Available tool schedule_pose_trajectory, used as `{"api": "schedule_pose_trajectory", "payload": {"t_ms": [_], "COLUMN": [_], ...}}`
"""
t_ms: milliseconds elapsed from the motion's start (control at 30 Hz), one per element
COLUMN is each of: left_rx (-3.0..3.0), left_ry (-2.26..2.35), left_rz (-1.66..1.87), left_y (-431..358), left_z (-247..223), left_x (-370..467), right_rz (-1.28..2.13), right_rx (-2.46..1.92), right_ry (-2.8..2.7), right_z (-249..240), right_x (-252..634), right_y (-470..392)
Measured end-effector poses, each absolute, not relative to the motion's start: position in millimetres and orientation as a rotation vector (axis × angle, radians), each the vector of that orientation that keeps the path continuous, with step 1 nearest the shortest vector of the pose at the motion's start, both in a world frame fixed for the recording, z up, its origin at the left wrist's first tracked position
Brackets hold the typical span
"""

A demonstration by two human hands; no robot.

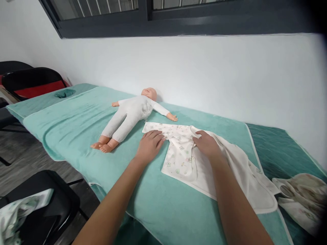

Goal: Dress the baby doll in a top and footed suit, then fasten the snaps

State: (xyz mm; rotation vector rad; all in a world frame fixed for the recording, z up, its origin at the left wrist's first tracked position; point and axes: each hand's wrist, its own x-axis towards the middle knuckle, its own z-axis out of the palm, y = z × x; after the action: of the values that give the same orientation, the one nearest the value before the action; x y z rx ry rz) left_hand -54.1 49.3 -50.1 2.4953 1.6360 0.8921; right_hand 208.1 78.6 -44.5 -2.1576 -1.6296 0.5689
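A small white garment with a printed pattern (178, 160) lies spread on the green cloth-covered table (84, 136), its front partly opened to the right. My left hand (150, 144) rests flat with fingers spread on the garment's left sleeve. At the collar, my right hand (206, 143) has its thumb and fingers closed on the edge of the front panel. A baby doll (133, 112) in a white body lies on its back to the left of the garment, arms stretched out, head toward the wall.
More crumpled cloth (304, 197) lies at the table's right end. A black chair (43, 200) holding a patterned cloth (22, 211) stands at lower left. Behind the table rise a white wall (230, 75) and a window frame (178, 25). Other chairs (35, 81) stand at far left.
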Motion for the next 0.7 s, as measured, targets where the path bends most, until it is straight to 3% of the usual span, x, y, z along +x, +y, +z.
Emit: {"api": "schedule_pose_trajectory", "payload": {"t_ms": [100,200,433,567,700], "left_rx": [2.497,2.602,2.575,2.416,1.890], "left_ry": [1.440,1.199,1.422,1.383,1.467], "left_rz": [1.035,0.930,0.738,0.912,1.153], "left_y": [13,-28,-54,-48,-46], "left_z": [-47,-47,-56,-59,-56], "left_x": [-36,-6,31,24,17], "right_rz": [0.529,0.444,0.495,0.536,0.706], "right_rx": [-2.153,-2.180,-2.107,-2.054,-1.766], "right_ry": [-1.642,-1.655,-1.649,-1.597,-1.423], "right_z": [-47,-50,-51,-50,-51], "right_x": [210,212,217,217,211], "right_y": [80,82,81,83,85]}}
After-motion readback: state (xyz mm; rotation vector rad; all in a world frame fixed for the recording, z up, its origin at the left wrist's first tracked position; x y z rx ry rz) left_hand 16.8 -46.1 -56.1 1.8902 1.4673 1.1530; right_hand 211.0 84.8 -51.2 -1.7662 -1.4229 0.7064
